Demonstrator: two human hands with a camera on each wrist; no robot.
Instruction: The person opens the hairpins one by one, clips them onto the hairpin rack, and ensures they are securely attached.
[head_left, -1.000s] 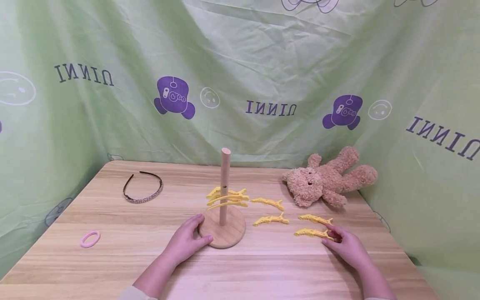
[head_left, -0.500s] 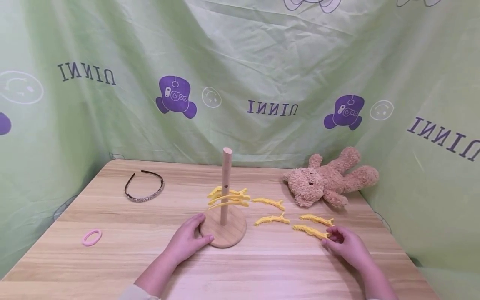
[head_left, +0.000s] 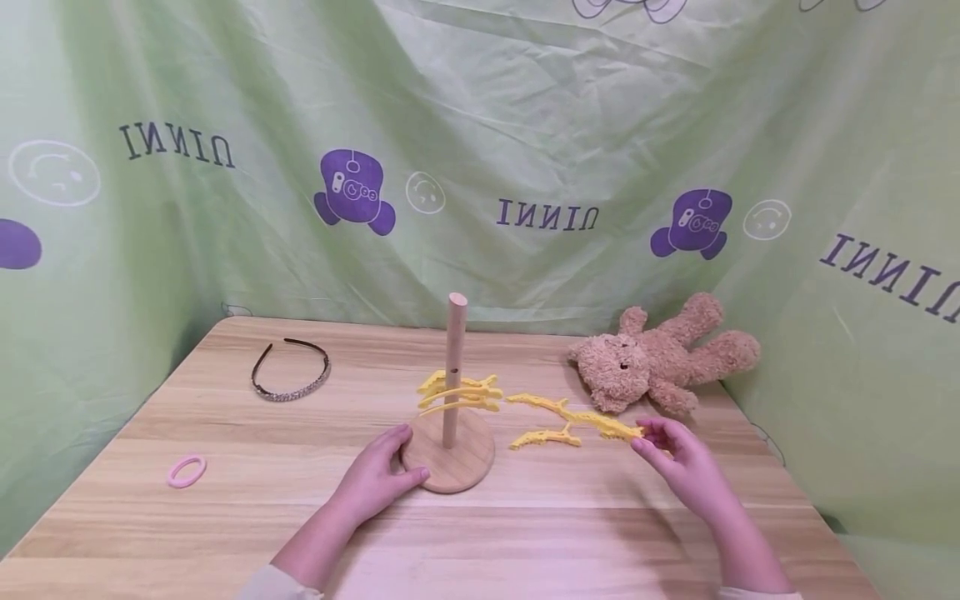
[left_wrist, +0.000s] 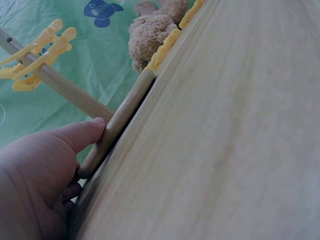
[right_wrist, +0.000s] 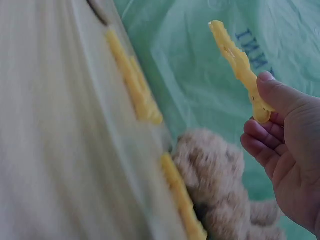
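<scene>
My left hand [head_left: 378, 475] grips the edge of the round base [head_left: 459, 468] of a wooden stand; in the left wrist view its thumb [left_wrist: 82, 135] lies along the rim. Yellow alligator hair clips [head_left: 480, 392] are clamped around the stand's upright post [head_left: 456, 333], jutting out sideways. Raised above the table, my right hand [head_left: 690, 471] pinches one yellow hair clip [right_wrist: 237, 65] by its handle end between thumb and fingers, its long toothed part pointing away. Other yellow clips [head_left: 543, 437] lie on the table right of the stand, one partly hidden behind the held clip.
A brown teddy bear [head_left: 637, 367] lies on its side at the back right of the wooden table [head_left: 300, 467]. At the left are a black headband [head_left: 288, 396] with a glittery band and a pink hair tie [head_left: 187, 472]. A green printed cloth [head_left: 465, 125] hangs behind.
My right hand has lifted a yellow hair clip off the table and moved it up and leftward, toward the stand. The left hand has stayed on the base.
</scene>
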